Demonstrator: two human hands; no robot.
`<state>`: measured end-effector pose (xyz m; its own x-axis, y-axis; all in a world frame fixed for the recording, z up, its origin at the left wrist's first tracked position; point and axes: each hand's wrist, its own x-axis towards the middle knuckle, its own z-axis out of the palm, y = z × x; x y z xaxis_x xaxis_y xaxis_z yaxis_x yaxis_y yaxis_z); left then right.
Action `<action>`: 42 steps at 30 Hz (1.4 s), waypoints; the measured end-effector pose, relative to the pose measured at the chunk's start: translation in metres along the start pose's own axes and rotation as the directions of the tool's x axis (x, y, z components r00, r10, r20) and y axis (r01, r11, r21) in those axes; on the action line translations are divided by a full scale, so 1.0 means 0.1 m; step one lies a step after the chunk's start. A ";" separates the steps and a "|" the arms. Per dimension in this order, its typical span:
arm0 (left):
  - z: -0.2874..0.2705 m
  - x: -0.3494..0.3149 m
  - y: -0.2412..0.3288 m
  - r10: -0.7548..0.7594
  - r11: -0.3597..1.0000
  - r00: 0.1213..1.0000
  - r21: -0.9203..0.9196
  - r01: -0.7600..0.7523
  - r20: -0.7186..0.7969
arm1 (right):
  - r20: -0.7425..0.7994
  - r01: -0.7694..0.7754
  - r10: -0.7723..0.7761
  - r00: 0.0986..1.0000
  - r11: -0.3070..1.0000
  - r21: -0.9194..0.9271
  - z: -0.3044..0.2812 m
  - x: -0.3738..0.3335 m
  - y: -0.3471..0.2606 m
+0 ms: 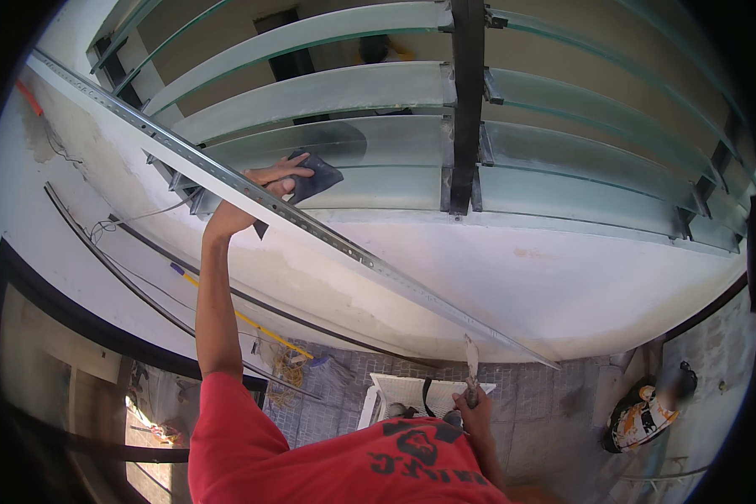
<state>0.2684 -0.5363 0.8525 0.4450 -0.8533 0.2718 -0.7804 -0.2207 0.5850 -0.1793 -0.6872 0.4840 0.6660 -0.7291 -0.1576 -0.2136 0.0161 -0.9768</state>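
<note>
My left hand (265,189) is raised high and presses a dark grey cloth (312,178) against a frosted glass louvre slat (361,143); around the cloth the glass shows a wiped, clearer patch. A long perforated metal channel (328,237) runs diagonally just in front of that hand and partly hides it. Down low, my right hand (470,412) grips the handle of a scraper (471,361) whose pale blade points upward. My red shirt (311,462) fills the bottom of the view.
Several glass slats sit in a dark vertical frame post (466,101). Below them is a white plastered wall (521,277). Thin rods and a yellow-handled tool (252,323) lie by the wall. A white plastic chair (395,395) and an orange-and-white bag (638,420) stand on the grey paved floor.
</note>
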 end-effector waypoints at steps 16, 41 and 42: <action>-0.84 -0.42 -1.02 -0.053 0.835 0.653 0.325 0.444 -0.755 | 0.069 0.031 -0.027 0.997 0.998 -0.049 0.02 0.05 -0.07; -0.98 -0.28 -1.68 0.079 0.888 0.739 0.384 0.253 -0.669 | -0.005 0.004 -0.004 1.000 0.999 0.042 0.01 -0.07 0.27; -1.00 -0.24 -1.75 -0.021 0.807 0.752 0.433 0.402 -0.659 | 0.005 -0.005 0.005 1.000 0.999 0.052 0.03 -0.07 0.24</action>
<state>0.4382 -0.4300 0.8204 0.6405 -0.3253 0.6956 -0.6409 -0.7255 0.2508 -0.1869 -0.6797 0.4611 0.6685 -0.7256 -0.1632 -0.1794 0.0556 -0.9822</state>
